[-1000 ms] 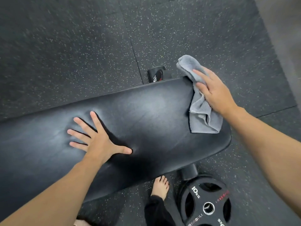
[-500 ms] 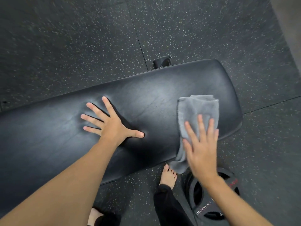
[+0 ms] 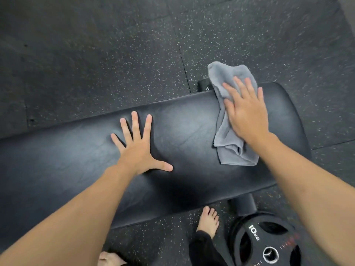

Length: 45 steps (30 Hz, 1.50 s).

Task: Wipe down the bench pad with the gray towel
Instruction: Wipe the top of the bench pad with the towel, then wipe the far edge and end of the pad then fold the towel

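The black padded bench pad [image 3: 184,143] runs across the view from left to right. A crumpled gray towel [image 3: 228,96] lies over the pad's far edge near its right end, with one corner hanging past the edge. My right hand [image 3: 245,112] presses flat on the towel, fingers spread toward the far side. My left hand [image 3: 138,144] rests flat on the bare pad near its middle, fingers splayed, holding nothing.
A black 10 kg weight plate [image 3: 269,244] lies on the speckled rubber floor [image 3: 96,54] at the lower right, next to a black bench foot [image 3: 245,206]. My bare feet [image 3: 208,221] stand at the pad's near edge. Another bench foot [image 3: 204,84] shows beyond the far edge.
My right hand has pushed the towel from the pad's near edge across to its far edge. My left hand has stayed flat on the pad.
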Tool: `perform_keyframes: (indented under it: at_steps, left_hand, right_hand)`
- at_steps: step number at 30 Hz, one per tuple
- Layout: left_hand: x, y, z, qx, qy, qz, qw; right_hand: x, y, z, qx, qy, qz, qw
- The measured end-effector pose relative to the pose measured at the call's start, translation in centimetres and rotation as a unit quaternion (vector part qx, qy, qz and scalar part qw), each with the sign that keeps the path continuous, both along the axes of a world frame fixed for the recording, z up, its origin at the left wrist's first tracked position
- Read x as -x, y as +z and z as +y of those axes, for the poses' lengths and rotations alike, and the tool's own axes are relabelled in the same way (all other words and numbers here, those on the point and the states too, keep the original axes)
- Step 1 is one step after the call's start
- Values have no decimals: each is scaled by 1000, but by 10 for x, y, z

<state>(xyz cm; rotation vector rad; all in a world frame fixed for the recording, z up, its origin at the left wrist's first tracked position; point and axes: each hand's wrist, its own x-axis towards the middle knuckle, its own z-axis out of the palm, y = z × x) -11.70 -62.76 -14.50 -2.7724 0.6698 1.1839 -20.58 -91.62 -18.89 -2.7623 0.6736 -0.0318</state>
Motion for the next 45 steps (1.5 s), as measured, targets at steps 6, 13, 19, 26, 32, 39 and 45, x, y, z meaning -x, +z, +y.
perform_keyframes:
  at_steps: [6,13,19,26,32,39,45]
  left_hand:
    - [-1,-14,5,15,2,-26,1000]
    - [0,-15,3,6,9,-33,999]
    - [-7,-25,-43,235,-73,-147,958]
    - [2,-38,-59,189,-110,-241,946]
    - [4,-36,-63,180,-104,-247,946]
    - [3,-36,-63,179,-100,-245,948]
    - [0,-37,-60,212,-49,-237,947]
  right_hand:
    - [-29,11,-59,-4,-57,37,998]
    - [-58,26,-57,-93,51,105,989]
    - [-100,23,-30,-281,232,117,924]
    - [-72,40,-139,-288,191,214,914]
    - [-58,38,-151,-345,112,242,900]
    - [-98,29,-61,-164,269,201,928]
    - [-143,15,32,-153,341,162,913]
